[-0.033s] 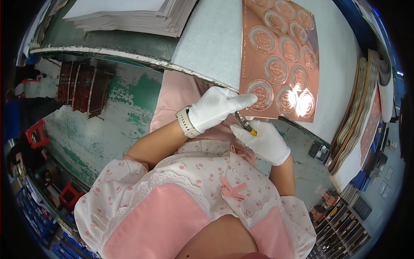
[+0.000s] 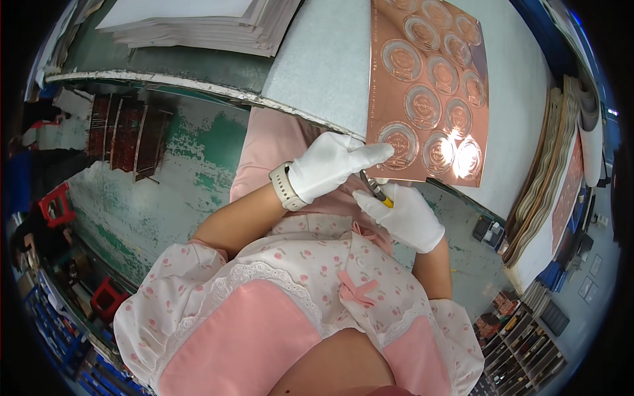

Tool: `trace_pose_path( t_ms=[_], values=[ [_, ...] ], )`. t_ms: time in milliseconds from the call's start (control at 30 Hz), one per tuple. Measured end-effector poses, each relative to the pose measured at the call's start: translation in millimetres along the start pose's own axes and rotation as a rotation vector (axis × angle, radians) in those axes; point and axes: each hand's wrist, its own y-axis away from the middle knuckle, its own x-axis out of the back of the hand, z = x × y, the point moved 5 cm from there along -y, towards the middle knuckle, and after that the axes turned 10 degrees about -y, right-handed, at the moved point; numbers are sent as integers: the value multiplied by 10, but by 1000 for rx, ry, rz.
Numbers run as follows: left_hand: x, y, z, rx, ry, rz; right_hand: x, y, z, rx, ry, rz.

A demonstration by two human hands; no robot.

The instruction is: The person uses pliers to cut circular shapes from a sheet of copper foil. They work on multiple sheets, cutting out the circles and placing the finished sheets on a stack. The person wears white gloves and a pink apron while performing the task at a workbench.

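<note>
A shiny copper-coloured sheet [image 2: 429, 72] with rows of embossed round medallions lies on the pale tabletop, its near edge at the table's front edge. In a white glove, my left hand [image 2: 333, 165] is at the sheet's near left corner. Its fingers lie on top of that corner, and the thumb is mostly hidden. My right hand [image 2: 406, 214], also gloved in white, is just below the sheet's near edge. It is closed around a small hand tool [image 2: 375, 189] with a metal head and a yellow handle. The tool's head points up toward my left fingers; its exact kind is unclear.
A stack of large pale sheets [image 2: 198, 33] lies on the table at the far left. Thick layered boards [image 2: 545, 178] stand at the right. Red stools [image 2: 58, 206], a dark red rack [image 2: 129, 135] and other people are on the left. A shelf unit [image 2: 528, 346] stands at lower right.
</note>
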Motion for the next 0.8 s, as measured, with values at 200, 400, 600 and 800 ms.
trace_pose_path(
  t_ms=[200, 400, 600, 800],
  values=[
    [1, 13, 43, -38, -10, -1, -13, -7, 13, 73, -66, 31],
    [6, -6, -11, -2, -13, -12, -6, -9, -7, 36, -53, 5],
    [17, -13, -18, -12, -59, -13, 2, -8, -15, 9, -4, -7],
    [5, 26, 42, 10, -70, -26, -10, -1, -17, 75, -46, 49]
  ],
)
